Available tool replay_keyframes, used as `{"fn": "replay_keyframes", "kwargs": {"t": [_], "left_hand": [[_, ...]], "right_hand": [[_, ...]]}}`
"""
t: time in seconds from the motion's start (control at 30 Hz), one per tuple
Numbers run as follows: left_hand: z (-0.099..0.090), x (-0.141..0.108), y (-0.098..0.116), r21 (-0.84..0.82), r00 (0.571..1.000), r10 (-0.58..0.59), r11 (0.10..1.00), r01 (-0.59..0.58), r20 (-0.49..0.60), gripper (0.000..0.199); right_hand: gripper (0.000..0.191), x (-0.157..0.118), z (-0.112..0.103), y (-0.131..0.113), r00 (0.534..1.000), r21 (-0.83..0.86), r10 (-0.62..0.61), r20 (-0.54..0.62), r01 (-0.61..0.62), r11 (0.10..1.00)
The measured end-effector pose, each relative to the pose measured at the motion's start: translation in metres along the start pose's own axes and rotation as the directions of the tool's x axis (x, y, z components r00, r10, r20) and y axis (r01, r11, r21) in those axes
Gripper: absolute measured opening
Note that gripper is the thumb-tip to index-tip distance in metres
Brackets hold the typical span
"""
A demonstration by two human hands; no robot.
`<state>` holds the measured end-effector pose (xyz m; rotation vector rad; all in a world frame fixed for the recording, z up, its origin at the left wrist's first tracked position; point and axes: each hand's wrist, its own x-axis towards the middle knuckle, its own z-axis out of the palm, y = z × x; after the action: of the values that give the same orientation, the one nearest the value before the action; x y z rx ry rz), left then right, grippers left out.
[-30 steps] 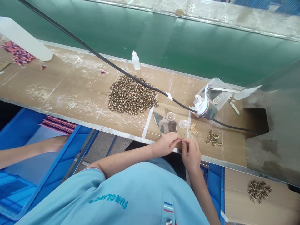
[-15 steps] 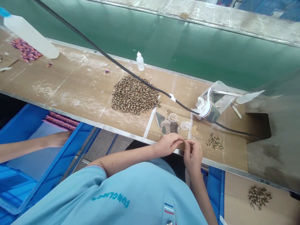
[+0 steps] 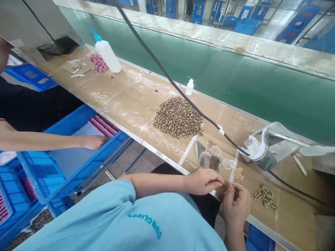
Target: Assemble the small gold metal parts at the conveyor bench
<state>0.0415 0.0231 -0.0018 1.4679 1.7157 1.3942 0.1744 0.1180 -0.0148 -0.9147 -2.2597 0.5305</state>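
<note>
My left hand (image 3: 203,181) is closed in a pinch at the table's front edge. Facing it, my right hand (image 3: 236,205) pinches too, the fingertips of both almost meeting. Whatever sits between them is too small to make out. Just beyond the hands lie a camouflage-patterned cloth scrap (image 3: 202,153), a small clear round dish (image 3: 215,151) and another clear dish (image 3: 228,164). Tiny yellowish beads (image 3: 238,173) are spread beside the right hand. Farther right is a little heap of small brown-and-gold curled pieces (image 3: 265,196); a much larger pile (image 3: 178,118) of similar pieces lies left of the cloth.
A black cable (image 3: 167,75) crosses above the table. A small white bottle (image 3: 190,86) and a large bottle (image 3: 108,55) stand along the back. At right sits a clear plastic container (image 3: 282,139). A co-worker's hand (image 3: 95,142) reaches into a blue crate (image 3: 78,177) at left.
My view has swung left, so the scene sits farther right and lower. Both my hands stay together, pinching. The co-worker's hand is still at the crate.
</note>
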Motion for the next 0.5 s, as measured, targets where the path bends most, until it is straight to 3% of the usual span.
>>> {"fn": "replay_keyframes", "kwargs": {"t": [0.07,0.13,0.23,0.33,0.43,0.5], "left_hand": [[-0.015,-0.004,-0.001,0.028,0.998,0.059,0.998,-0.059,-0.031,0.021],[-0.038,-0.007,-0.005,0.097,0.994,0.054,0.994,-0.044,-0.1,0.021],[-0.082,-0.009,-0.015,0.266,0.958,-0.049,0.955,0.128,-0.283,0.018],[-0.117,-0.008,-0.027,0.43,0.894,-0.121,0.844,0.322,-0.432,0.017],[-0.129,-0.003,-0.034,0.522,0.874,-0.154,0.75,0.407,-0.46,0.017],[-0.128,0.001,-0.036,0.558,0.892,-0.171,0.726,0.401,-0.419,0.016]], "right_hand": [[0.043,0.002,-0.002,0.001,0.999,-0.012,0.046,0.008,-0.046,0.999],[0.044,0.004,-0.004,0.001,0.997,-0.036,0.074,0.016,-0.073,0.997],[0.045,0.009,-0.008,0.004,0.995,-0.093,0.097,0.028,-0.094,0.991],[0.045,0.013,-0.009,0.007,0.995,-0.12,0.098,0.034,-0.093,0.988],[0.044,0.013,-0.007,0.009,0.996,-0.122,0.089,0.028,-0.085,0.989],[0.044,0.013,-0.006,0.01,0.995,-0.123,0.1,0.021,-0.096,0.988]]}}
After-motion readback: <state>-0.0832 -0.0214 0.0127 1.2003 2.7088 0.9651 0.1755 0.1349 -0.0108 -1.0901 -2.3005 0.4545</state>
